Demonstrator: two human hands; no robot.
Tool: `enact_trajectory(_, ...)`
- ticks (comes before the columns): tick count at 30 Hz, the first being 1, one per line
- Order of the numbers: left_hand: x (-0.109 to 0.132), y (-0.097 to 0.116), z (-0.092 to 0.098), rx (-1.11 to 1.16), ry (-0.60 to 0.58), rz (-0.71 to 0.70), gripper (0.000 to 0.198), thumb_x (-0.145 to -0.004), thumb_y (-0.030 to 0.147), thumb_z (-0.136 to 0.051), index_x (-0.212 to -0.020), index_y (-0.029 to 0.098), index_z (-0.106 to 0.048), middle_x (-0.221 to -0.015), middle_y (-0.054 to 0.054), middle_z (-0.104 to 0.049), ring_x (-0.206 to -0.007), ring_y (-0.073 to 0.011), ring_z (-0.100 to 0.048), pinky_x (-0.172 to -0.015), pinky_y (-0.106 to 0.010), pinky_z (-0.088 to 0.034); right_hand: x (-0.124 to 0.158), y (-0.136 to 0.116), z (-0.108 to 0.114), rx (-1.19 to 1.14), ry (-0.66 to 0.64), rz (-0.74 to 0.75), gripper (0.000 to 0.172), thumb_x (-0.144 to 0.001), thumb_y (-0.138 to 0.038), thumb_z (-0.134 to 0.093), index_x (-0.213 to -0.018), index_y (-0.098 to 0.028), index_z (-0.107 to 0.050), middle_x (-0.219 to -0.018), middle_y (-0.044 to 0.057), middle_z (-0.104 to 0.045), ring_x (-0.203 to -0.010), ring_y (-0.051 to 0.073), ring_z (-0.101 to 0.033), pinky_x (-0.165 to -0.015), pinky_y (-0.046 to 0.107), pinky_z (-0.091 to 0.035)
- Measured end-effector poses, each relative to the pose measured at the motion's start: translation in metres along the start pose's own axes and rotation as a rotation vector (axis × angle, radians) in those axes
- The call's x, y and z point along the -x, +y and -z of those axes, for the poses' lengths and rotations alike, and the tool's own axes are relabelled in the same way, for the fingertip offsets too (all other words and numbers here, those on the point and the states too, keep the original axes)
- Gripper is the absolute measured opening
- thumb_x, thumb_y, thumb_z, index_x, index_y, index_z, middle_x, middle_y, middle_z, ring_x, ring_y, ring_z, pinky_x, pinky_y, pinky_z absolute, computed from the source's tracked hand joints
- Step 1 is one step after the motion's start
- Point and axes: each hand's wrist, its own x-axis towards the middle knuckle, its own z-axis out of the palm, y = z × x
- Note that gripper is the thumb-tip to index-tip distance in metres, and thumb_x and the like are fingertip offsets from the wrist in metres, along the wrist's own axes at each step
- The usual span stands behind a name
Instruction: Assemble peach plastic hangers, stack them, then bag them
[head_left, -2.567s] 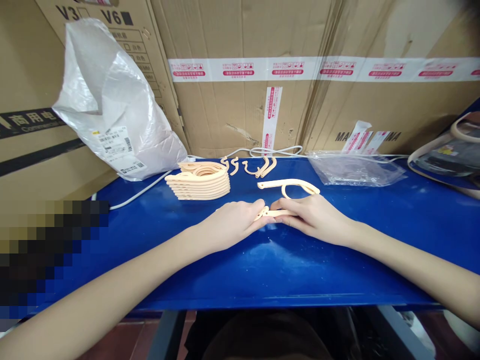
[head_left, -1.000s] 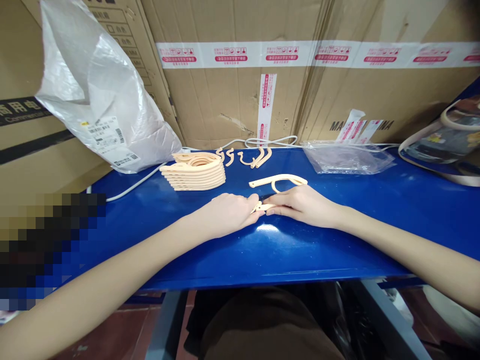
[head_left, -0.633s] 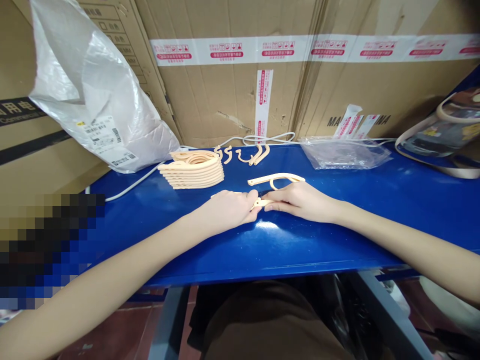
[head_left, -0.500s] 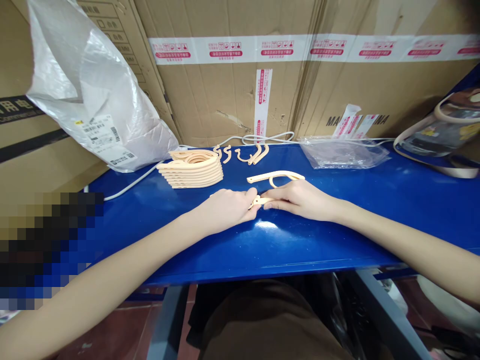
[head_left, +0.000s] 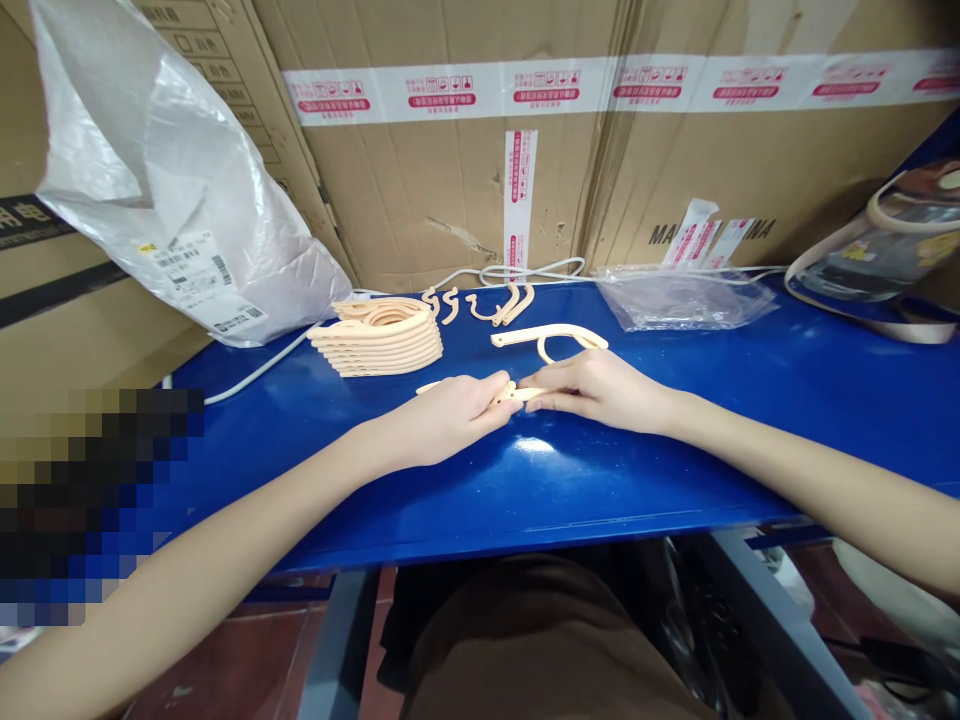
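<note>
My left hand (head_left: pixel 448 417) and my right hand (head_left: pixel 596 388) meet at the middle of the blue table (head_left: pixel 525 480), both pinching a small cream plastic hanger piece (head_left: pixel 519 393) that lies flat between the fingertips. Just behind my right hand lies a loose cream hanger arm (head_left: pixel 547 337). A stack of several cream hangers (head_left: pixel 379 337) stands behind my left hand. Small cream hooks (head_left: pixel 480 303) lie near the back edge.
A white plastic bag (head_left: pixel 172 190) leans against cardboard boxes (head_left: pixel 480 140) at back left. A clear plastic bag (head_left: pixel 682 298) lies at back right, a white cable (head_left: pixel 255 372) runs along the back, and a cream-rimmed object (head_left: pixel 877 250) sits at far right.
Both hands stay closed on the small piece at the same spot on the table. The camera has tilted slightly, so everything sits a little higher in view.
</note>
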Motion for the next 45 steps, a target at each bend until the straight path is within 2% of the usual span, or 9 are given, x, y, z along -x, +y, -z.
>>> enact_trajectory(5,-0.001,0.001,0.002,0.05,-0.017,0.009,0.035,-0.102,0.044,-0.03,-0.082,0.019,-0.045,-0.072,0.002,-0.054,-0.062,-0.0132,-0.05,-0.057,-0.026,-0.033,0.002,0.002,-0.001,0.14,0.04,0.022,0.037,-0.099,-0.04,-0.046,-0.119,-0.019,-0.069,-0.108,0.007,-0.074,-0.091,0.02,-0.069,-0.078,0.031,-0.048)
enact_trajectory(11,0.0,0.002,0.0,-0.04,0.011,0.042,0.036,-0.102,0.049,-0.03,-0.087,0.02,-0.045,-0.071,0.001,-0.057,-0.06,-0.0149,-0.054,-0.054,-0.026,-0.031,0.004,0.001,-0.001,0.258,0.066,0.053,0.042,-0.1,-0.042,-0.041,-0.118,-0.016,-0.069,-0.103,0.008,-0.074,-0.087,0.02,-0.07,-0.072,0.03,-0.047)
enact_trajectory(17,0.002,0.005,0.003,-0.165,0.056,0.042,0.035,-0.103,0.05,-0.032,-0.09,0.019,-0.044,-0.068,0.0,-0.058,-0.058,-0.0172,-0.057,-0.052,-0.026,-0.03,0.003,-0.001,0.0,0.237,0.097,0.077,0.039,-0.1,-0.041,-0.043,-0.115,-0.017,-0.07,-0.093,0.006,-0.074,-0.078,0.017,-0.068,-0.068,0.027,-0.045)
enact_trajectory(23,0.0,0.006,0.002,-0.224,0.055,0.071,0.038,-0.101,0.053,-0.034,-0.091,0.018,-0.044,-0.066,-0.001,-0.06,-0.058,-0.0193,-0.059,-0.051,-0.026,-0.03,0.003,-0.002,0.003,0.234,0.119,0.069,0.037,-0.1,-0.039,-0.045,-0.115,-0.016,-0.07,-0.102,0.007,-0.075,-0.086,0.02,-0.07,-0.073,0.029,-0.046)
enact_trajectory(28,-0.001,0.007,-0.006,-0.229,0.019,0.032,0.037,-0.102,0.05,-0.031,-0.105,0.016,-0.046,-0.077,-0.004,-0.065,-0.065,-0.0225,-0.063,-0.053,-0.027,-0.032,0.004,-0.004,0.004,0.2,0.098,0.062,0.035,-0.1,-0.037,-0.045,-0.118,-0.018,-0.068,-0.103,0.006,-0.075,-0.085,0.019,-0.07,-0.074,0.029,-0.047)
enact_trajectory(32,0.0,0.007,-0.006,-0.183,0.032,0.023,0.029,-0.102,0.042,-0.029,-0.101,0.017,-0.045,-0.071,-0.001,-0.061,-0.059,-0.0196,-0.059,-0.052,-0.027,-0.031,0.003,-0.005,0.005,0.182,0.111,0.061,0.036,-0.1,-0.037,-0.045,-0.119,-0.019,-0.068,-0.106,0.006,-0.074,-0.087,0.018,-0.069,-0.075,0.028,-0.047)
enact_trajectory(38,-0.002,0.003,-0.005,-0.247,0.13,0.027,0.023,-0.1,0.034,-0.031,-0.088,0.02,-0.044,-0.058,0.003,-0.049,-0.051,-0.0156,-0.047,-0.05,-0.026,-0.022,0.002,-0.007,0.007,0.21,0.107,-0.012,0.037,-0.1,-0.04,-0.044,-0.113,-0.018,-0.071,-0.1,0.006,-0.075,-0.083,0.019,-0.069,-0.071,0.029,-0.046)
enact_trajectory(42,-0.005,-0.001,-0.005,-0.254,0.246,0.1,0.026,-0.101,0.033,-0.029,-0.088,0.019,-0.046,-0.06,0.002,-0.048,-0.053,-0.0154,-0.047,-0.051,-0.027,-0.02,0.0,-0.005,0.007,0.236,0.085,-0.103,0.033,-0.099,-0.037,-0.046,-0.111,-0.018,-0.071,-0.101,0.006,-0.075,-0.087,0.02,-0.069,-0.073,0.03,-0.046)
enact_trajectory(45,-0.005,-0.002,-0.003,-0.248,0.311,0.128,0.028,-0.101,0.029,-0.027,-0.083,0.019,-0.046,-0.06,0.002,-0.047,-0.054,-0.0145,-0.047,-0.052,-0.027,-0.02,-0.001,-0.002,0.005,0.275,0.06,-0.109,0.034,-0.098,-0.037,-0.048,-0.116,-0.017,-0.07,-0.104,0.007,-0.075,-0.089,0.023,-0.07,-0.076,0.032,-0.047)
